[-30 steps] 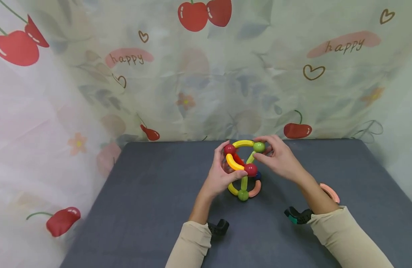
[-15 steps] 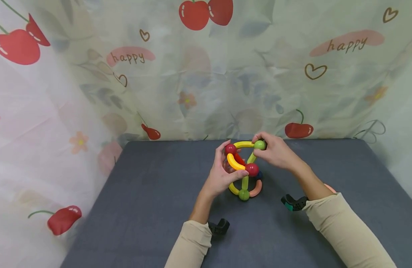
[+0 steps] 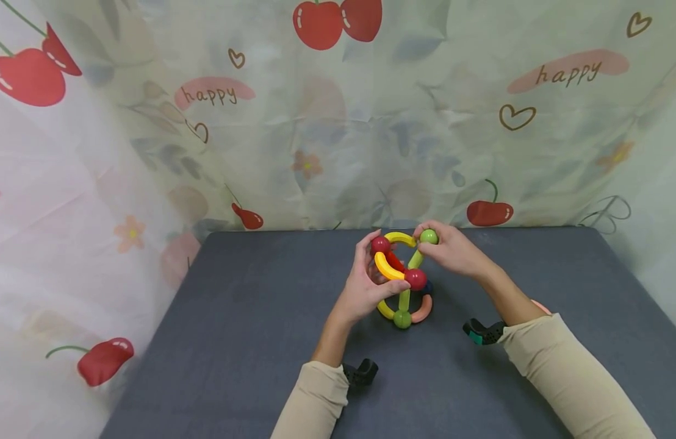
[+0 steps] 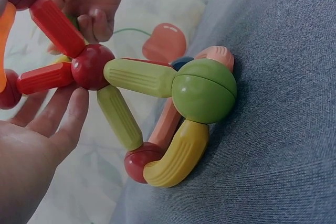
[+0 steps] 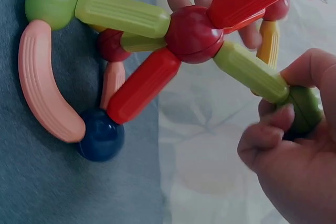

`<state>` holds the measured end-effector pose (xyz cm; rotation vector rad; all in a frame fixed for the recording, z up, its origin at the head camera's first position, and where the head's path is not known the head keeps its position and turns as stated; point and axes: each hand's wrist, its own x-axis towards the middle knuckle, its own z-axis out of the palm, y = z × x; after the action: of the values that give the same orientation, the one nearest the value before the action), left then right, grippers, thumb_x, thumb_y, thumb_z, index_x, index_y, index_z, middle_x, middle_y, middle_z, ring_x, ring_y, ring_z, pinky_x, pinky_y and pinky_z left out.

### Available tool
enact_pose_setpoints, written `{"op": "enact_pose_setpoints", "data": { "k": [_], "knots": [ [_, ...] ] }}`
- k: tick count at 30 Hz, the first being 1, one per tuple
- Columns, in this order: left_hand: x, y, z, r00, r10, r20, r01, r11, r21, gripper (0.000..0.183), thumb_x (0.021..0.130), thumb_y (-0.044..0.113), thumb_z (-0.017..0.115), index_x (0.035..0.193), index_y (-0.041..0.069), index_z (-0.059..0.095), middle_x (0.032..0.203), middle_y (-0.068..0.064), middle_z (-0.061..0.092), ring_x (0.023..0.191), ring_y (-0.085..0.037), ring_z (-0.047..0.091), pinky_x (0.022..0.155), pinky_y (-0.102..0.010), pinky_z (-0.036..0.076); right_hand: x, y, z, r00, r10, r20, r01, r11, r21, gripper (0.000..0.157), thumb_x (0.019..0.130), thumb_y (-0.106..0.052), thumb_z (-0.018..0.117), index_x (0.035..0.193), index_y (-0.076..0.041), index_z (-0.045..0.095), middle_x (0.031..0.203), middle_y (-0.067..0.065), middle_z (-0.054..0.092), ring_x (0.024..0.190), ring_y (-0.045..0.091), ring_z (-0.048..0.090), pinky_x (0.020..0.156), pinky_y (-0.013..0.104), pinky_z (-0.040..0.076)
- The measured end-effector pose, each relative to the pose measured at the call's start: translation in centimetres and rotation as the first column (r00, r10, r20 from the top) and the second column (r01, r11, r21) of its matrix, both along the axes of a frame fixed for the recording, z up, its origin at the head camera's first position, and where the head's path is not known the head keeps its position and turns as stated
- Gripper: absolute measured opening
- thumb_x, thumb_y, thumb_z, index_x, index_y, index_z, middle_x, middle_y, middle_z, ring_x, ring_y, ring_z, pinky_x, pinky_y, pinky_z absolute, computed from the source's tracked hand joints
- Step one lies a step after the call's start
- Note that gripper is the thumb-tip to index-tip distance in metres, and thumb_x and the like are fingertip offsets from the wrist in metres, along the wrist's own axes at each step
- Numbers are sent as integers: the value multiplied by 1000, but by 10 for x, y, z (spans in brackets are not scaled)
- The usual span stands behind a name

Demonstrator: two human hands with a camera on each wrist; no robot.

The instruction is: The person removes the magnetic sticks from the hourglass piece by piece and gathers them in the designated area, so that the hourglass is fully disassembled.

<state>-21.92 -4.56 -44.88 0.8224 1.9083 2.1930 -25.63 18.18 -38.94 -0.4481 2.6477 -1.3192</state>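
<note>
A ball-and-rod toy structure (image 3: 404, 299) stands on the table, built of coloured balls joined by straight and curved rods. My left hand (image 3: 361, 291) grips its upper left side, thumb at the front red ball (image 3: 415, 279), index finger at the rear red ball (image 3: 380, 245). A yellow-orange curved rod (image 3: 388, 268) spans those two balls. My right hand (image 3: 456, 251) pinches a green ball (image 3: 429, 236) at the upper right. In the right wrist view, a light green rod (image 5: 252, 72) runs from that ball to the central red ball (image 5: 194, 34). Below sits a dark blue ball (image 5: 101, 135).
A pink curved rod (image 3: 541, 306) lies on the dark grey table (image 3: 261, 341), mostly hidden behind my right forearm. A patterned cloth (image 3: 360, 122) hangs at the table's back edge. Each wrist wears a black camera mount (image 3: 483, 332).
My right hand has gone from touching the green ball to pinching it. The ball has shifted slightly right, and a small gap now shows beside the rear yellow curved rod. My left hand keeps its grip.
</note>
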Motion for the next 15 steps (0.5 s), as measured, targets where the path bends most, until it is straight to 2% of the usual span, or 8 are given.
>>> {"op": "enact_pose_setpoints", "data": {
  "k": [3,5,7,9,11,12,13,15],
  "knots": [
    [1,0,2,1000,2,9,-2,1000,-4,99,88,26,81,159,21,12,154,-18,38,126,-25,59,103,-33,54,-1,1,-2,996,7,91,4,993,-120,23,100,-14,54,120,-2,55,88,10,52,68,19,47,66,28,44],
    [1,0,2,1000,1,11,-1,1000,-5,100,88,27,81,159,21,11,154,-18,39,126,-25,59,104,-34,54,-1,2,-3,985,26,170,15,972,-235,22,102,-14,52,120,-1,52,91,7,51,72,17,47,68,26,44],
    [1,0,2,1000,2,9,-2,1000,-7,102,87,28,81,159,19,10,155,-20,39,125,-24,59,105,-37,53,-1,3,-4,967,62,246,32,933,-358,20,104,-15,51,119,-1,49,92,4,49,74,15,45,70,25,43],
    [1,0,2,1000,3,12,-3,1000,-6,102,87,29,82,159,19,10,153,-20,40,124,-24,60,106,-41,53,-2,5,-5,948,97,303,59,882,-467,18,106,-14,49,117,-1,46,94,1,46,76,14,42,72,25,41],
    [1,0,2,1000,3,17,-3,1000,-8,103,87,28,81,160,18,9,150,-18,42,123,-23,61,106,-44,53,-4,9,-6,942,108,318,76,853,-516,18,106,-14,45,120,-1,45,98,0,46,77,14,40,73,26,39],
    [1,0,1,1000,4,19,-4,1000,-7,103,87,27,81,160,18,9,149,-17,43,122,-24,61,105,-45,53,-5,11,-7,943,98,319,88,849,-522,21,106,-13,44,124,-2,45,99,0,45,78,15,40,74,26,39],
    [1,0,1,1000,6,20,-6,1000,-8,102,88,26,81,160,18,9,148,-16,43,122,-24,62,105,-45,53,-8,14,-8,947,76,313,99,857,-506,25,106,-13,44,128,-2,45,100,1,45,80,16,41,75,26,40],
    [1,0,1,1000,13,24,-13,1000,-10,101,88,23,81,160,20,11,146,-13,44,122,-25,62,105,-45,54,-14,21,-12,961,2,275,115,906,-408,36,105,-14,44,140,-3,44,106,5,47,86,18,45,78,26,43]
  ]
}}
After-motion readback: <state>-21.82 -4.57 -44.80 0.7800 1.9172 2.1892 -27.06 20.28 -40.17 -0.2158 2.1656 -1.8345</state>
